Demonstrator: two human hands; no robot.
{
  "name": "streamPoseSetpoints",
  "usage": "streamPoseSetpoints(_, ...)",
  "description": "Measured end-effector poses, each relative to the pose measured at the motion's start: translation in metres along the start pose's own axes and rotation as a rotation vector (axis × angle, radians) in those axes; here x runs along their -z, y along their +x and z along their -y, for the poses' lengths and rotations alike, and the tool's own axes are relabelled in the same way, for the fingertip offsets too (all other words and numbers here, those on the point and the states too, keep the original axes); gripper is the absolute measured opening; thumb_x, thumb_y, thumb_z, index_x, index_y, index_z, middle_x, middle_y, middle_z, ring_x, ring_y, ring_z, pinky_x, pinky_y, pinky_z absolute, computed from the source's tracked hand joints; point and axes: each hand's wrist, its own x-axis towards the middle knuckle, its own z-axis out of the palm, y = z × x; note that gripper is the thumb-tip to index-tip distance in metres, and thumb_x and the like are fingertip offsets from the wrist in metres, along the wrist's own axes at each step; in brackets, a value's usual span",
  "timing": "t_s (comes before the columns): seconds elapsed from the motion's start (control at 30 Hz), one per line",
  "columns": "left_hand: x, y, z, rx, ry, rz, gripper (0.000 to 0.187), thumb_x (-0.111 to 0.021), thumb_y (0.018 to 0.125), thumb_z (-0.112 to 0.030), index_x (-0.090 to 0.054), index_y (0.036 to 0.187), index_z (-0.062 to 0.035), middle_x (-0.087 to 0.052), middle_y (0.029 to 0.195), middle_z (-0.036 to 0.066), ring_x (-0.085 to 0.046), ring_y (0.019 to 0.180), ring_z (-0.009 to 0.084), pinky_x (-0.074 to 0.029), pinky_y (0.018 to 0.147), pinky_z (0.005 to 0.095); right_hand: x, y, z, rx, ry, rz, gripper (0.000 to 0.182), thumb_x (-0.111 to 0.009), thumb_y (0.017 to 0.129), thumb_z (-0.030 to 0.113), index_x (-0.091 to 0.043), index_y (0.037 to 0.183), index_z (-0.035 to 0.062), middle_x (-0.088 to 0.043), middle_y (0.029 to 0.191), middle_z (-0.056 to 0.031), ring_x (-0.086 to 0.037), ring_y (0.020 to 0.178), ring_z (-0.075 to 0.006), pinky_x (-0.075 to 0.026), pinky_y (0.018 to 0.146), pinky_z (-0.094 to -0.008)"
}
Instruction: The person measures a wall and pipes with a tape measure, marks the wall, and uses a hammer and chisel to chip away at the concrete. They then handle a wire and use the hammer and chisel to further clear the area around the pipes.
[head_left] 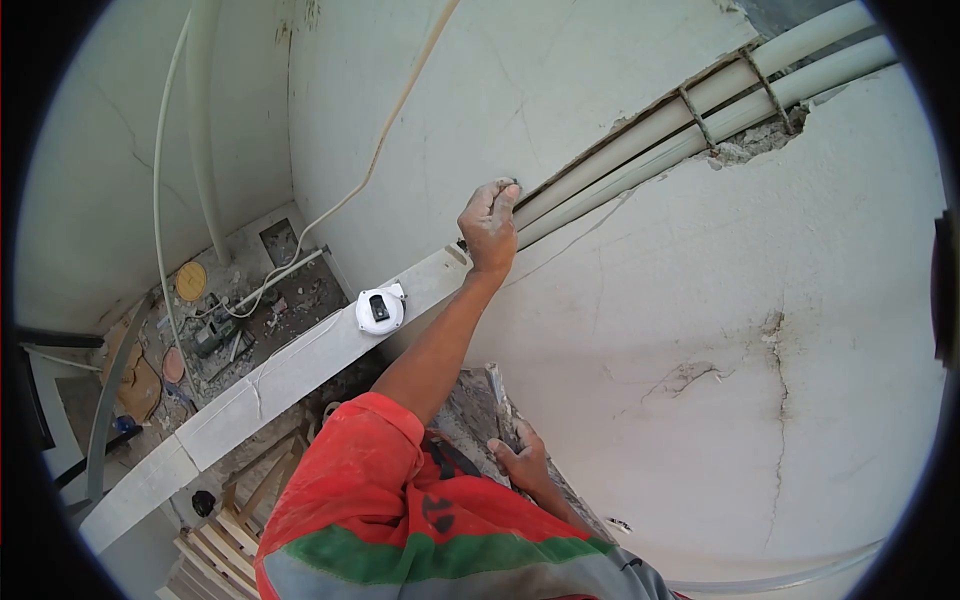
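My left hand (490,225) reaches up to the wall, at the lower end of a chased groove where two pale pipes (640,150) run. Its fingers are closed and smeared grey, with a small lump of grey mortar (512,184) at their tips. Lower down, close to my body, my right hand (525,462) is closed around the edge of a mortar-smeared board (465,395). My red sleeve and shirt hide part of that board. Rusty wires (697,117) cross the pipes farther up the groove.
A white ledge (240,410) runs diagonally at left, carrying a white round device (380,309). Beyond it, rubble and a power tool (212,335) lie on the floor. A cream cable (375,160) hangs across the wall. Wooden slats (215,550) stand below; the wall has cracks (780,400).
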Motion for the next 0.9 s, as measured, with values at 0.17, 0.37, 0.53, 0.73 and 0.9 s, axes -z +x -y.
streamPoseSetpoints(0.17,-0.002,-0.001,0.002,0.034,-0.002,-0.019,0.019,-0.068,0.091,-0.016,-0.069,0.096,0.0024,-0.067,0.085,0.002,-0.057,0.079,0.0086,-0.046,0.075,0.0233,-0.002,-0.003,0.012,0.11,0.061,0.043,0.043,-0.072,0.087,0.023,-0.051,0.115,-0.002,-0.052,0.069,-0.002,-0.047,0.056,-0.0099,-0.038,0.05,-0.0255)
streamPoseSetpoints(0.37,-0.004,-0.003,0.005,-0.012,-0.031,-0.051,0.015,-0.067,0.089,-0.011,-0.068,0.09,0.0033,-0.067,0.083,0.009,-0.06,0.073,0.0144,-0.048,0.069,0.0277,-0.003,-0.001,0.002,0.112,0.059,0.021,0.043,-0.072,0.087,0.024,-0.052,0.116,-0.002,-0.052,0.069,-0.0015,-0.047,0.057,-0.0094,-0.038,0.051,-0.0252)
streamPoseSetpoints(0.53,-0.006,-0.002,0.004,-0.01,-0.045,-0.067,0.014,-0.067,0.089,-0.011,-0.068,0.09,0.0032,-0.068,0.084,0.008,-0.06,0.075,0.0142,-0.048,0.07,0.0278,-0.001,0.0,0.0,0.046,0.01,-0.003,0.056,-0.074,0.084,0.033,-0.056,0.117,-0.0078,-0.065,0.098,-0.0184,-0.062,0.093,-0.0246,-0.047,0.085,-0.0357)
streamPoseSetpoints(0.73,-0.007,-0.003,0.006,-0.018,-0.06,-0.07,0.013,-0.067,0.089,-0.009,-0.068,0.091,0.0032,-0.068,0.085,0.009,-0.062,0.077,0.0151,-0.049,0.072,0.0282,0.0,-0.002,0.043,-0.009,0.085,0.048,0.046,-0.072,0.086,0.027,-0.057,0.116,-0.004,-0.063,0.091,-0.0092,-0.058,0.084,-0.0163,-0.047,0.077,-0.0315)
streamPoseSetpoints(0.9,-0.008,-0.005,0.011,-0.047,-0.046,-0.089,0.013,-0.067,0.089,-0.01,-0.068,0.09,0.0033,-0.068,0.086,0.01,-0.063,0.078,0.0171,-0.05,0.072,0.029,0.0,0.008,0.045,0.084,0.106,0.03,0.038,-0.07,0.088,0.02,-0.052,0.114,-0.0002,-0.051,0.063,0.0028,-0.046,0.05,-0.0064,-0.038,0.046,-0.0237)
